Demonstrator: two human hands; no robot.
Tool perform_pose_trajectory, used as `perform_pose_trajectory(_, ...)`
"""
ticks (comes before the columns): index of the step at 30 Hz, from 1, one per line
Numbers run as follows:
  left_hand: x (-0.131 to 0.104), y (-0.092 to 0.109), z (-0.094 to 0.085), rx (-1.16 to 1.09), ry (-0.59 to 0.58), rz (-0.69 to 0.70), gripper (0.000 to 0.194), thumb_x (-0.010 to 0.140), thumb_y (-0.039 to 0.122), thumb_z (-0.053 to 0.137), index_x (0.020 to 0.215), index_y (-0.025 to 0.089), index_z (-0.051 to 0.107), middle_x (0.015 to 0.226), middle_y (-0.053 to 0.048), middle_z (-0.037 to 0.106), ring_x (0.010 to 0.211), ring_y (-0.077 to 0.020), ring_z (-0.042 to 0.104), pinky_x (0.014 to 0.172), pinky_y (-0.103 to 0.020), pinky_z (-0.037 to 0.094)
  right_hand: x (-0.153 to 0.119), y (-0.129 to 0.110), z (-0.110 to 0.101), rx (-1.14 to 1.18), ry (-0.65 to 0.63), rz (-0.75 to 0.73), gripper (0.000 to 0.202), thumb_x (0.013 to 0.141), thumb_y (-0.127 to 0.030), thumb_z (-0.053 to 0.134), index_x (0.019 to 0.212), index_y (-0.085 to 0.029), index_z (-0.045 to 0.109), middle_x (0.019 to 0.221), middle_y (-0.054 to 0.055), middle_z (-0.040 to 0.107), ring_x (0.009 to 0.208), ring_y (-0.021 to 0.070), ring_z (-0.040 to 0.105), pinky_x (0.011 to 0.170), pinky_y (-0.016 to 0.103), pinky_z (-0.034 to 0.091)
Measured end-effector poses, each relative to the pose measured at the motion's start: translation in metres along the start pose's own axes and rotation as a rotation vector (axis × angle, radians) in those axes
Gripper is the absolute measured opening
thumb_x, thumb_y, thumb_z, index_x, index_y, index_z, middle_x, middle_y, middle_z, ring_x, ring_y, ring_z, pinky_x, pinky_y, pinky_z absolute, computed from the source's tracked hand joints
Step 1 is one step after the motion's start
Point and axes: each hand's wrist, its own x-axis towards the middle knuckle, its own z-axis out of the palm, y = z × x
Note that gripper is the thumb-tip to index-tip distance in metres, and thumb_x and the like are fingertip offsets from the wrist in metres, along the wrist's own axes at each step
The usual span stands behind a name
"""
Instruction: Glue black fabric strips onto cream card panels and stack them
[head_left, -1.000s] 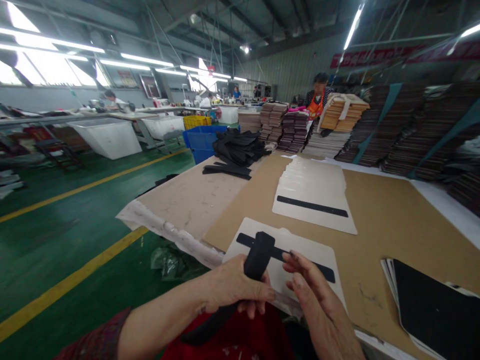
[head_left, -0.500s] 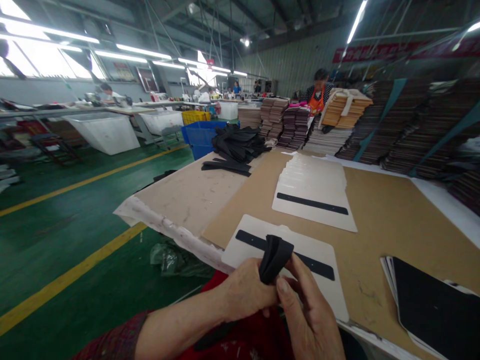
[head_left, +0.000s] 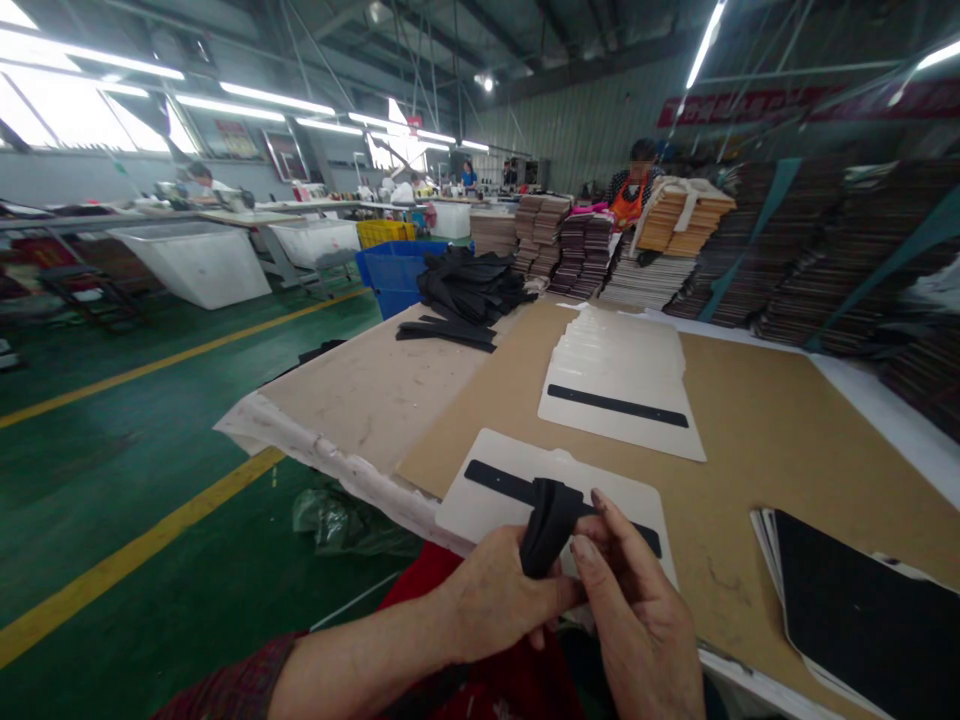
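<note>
My left hand is closed around a folded bundle of black strips, whose looped end sticks up above the fist. Just to the right, my right hand has its thumb and fingers apart, with the fingertips beside the bundle; whether they touch it I cannot tell. Under and beyond both hands lies a pale rounded board with a black strip across it. The bundle and my fingers hide part of that strip.
Farther back on the table lie overlapping pale boards, the front one with a black strip. Black panels are at the right. Loose black strips pile up near a blue bin. Tall stacks line the back; a person is behind.
My right hand's fingers have drawn slightly right, away from the folded strips, and the index finger has lifted. My left hand keeps its grip. The view has shifted slightly.
</note>
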Motion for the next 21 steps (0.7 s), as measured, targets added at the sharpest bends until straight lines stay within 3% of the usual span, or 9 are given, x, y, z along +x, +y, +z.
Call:
perform_pose_trajectory(6, 0.002, 0.003, 0.000, -0.035, -0.006, -0.052, 0.026, 0.073, 0.038, 0.067, 0.069, 0.015, 0.056, 0.053, 0.002, 0.058, 0.042, -0.0096, 0.053, 0.040, -0.018, 0.038, 0.003, 0.003, -0.008, -0.044, 0.026, -0.030, 0.054, 0.080, -0.056, 0.068, 0.125, -0.027, 0.067, 0.119, 0.006, 0.070, 0.107, 0.0244, 0.067, 0.092, 0.035, 0.056)
perform_pose_trajectory(10, 0.005, 0.000, 0.000, -0.065, -0.022, -0.048, 0.032, 0.074, 0.043, 0.067, 0.065, 0.014, 0.058, 0.053, 0.001, 0.058, 0.041, -0.0086, 0.053, 0.039, -0.017, 0.036, 0.001, 0.003, -0.009, -0.140, 0.028, -0.201, 0.048, 0.084, -0.051, 0.065, 0.125, -0.026, 0.067, 0.125, 0.008, 0.067, 0.110, 0.0246, 0.064, 0.096, 0.037, 0.053)
perform_pose_trajectory(13, 0.007, -0.002, -0.001, -0.135, -0.021, -0.077, 0.036, 0.072, 0.048, 0.070, 0.074, 0.012, 0.064, 0.055, 0.001, 0.059, 0.041, -0.0081, 0.052, 0.038, -0.016, 0.034, -0.001, 0.001, -0.007, -0.053, 0.112, -0.290, 0.035, 0.081, -0.045, 0.070, 0.110, -0.025, 0.071, 0.120, 0.008, 0.068, 0.102, 0.0217, 0.066, 0.086, 0.031, 0.055)
perform_pose_trajectory(15, 0.007, -0.001, -0.003, -0.201, -0.035, -0.082, 0.039, 0.069, 0.049, 0.073, 0.083, 0.012, 0.066, 0.057, 0.001, 0.059, 0.042, -0.0080, 0.052, 0.038, -0.016, 0.033, -0.003, 0.001, -0.003, 0.139, 0.069, -0.215, 0.028, 0.077, -0.041, 0.075, 0.100, -0.026, 0.070, 0.104, 0.005, 0.072, 0.088, 0.0189, 0.068, 0.073, 0.027, 0.056)
perform_pose_trajectory(17, 0.006, 0.001, -0.004, -0.238, -0.043, -0.061, 0.037, 0.066, 0.045, 0.075, 0.082, 0.013, 0.066, 0.057, 0.002, 0.058, 0.043, -0.0078, 0.051, 0.039, -0.016, 0.034, -0.006, 0.004, 0.001, 0.287, -0.081, -0.067, 0.027, 0.076, -0.040, 0.077, 0.098, -0.026, 0.070, 0.088, 0.002, 0.073, 0.073, 0.0170, 0.068, 0.063, 0.025, 0.055)
perform_pose_trajectory(19, 0.004, 0.003, -0.005, -0.223, -0.053, -0.038, 0.030, 0.066, 0.039, 0.075, 0.075, 0.013, 0.064, 0.056, 0.002, 0.057, 0.043, -0.0078, 0.052, 0.040, -0.016, 0.036, -0.009, 0.009, 0.006, 0.315, -0.244, 0.067, 0.027, 0.078, -0.043, 0.075, 0.098, -0.025, 0.072, 0.076, 0.000, 0.071, 0.064, 0.0171, 0.066, 0.057, 0.025, 0.053)
perform_pose_trajectory(21, 0.001, 0.004, -0.007, -0.182, -0.073, -0.032, 0.026, 0.068, 0.037, 0.073, 0.072, 0.013, 0.062, 0.058, 0.002, 0.058, 0.045, -0.0082, 0.053, 0.041, -0.016, 0.037, -0.009, 0.013, 0.009, 0.285, -0.312, 0.135, 0.027, 0.080, -0.046, 0.073, 0.095, -0.024, 0.074, 0.070, 0.001, 0.070, 0.064, 0.0185, 0.066, 0.056, 0.026, 0.053)
